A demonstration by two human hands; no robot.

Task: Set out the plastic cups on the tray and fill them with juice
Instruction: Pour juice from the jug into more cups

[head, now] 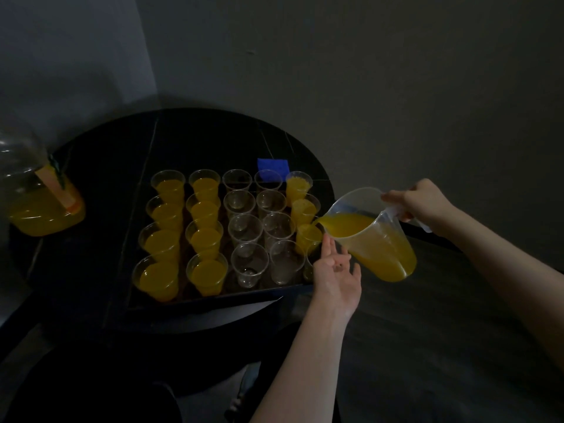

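A dark tray (213, 299) on a round black table holds several clear plastic cups in rows. The two left columns (166, 239) are full of orange juice. The two middle columns (248, 236) are empty. In the right column, three cups (306, 213) hold juice. My right hand (422, 203) grips the handle of a clear jug (375, 236), tilted left with its spout over the right column; juice sits at the spout. My left hand (335, 276) is open, palm up, just under the jug beside the tray's front right corner, partly hiding a cup there.
A large clear juice bottle (39, 206) with an orange label lies at the table's left edge. A blue cloth (273, 166) lies behind the tray. Grey walls meet in a corner behind the table (91, 166). A dark floor is on the right.
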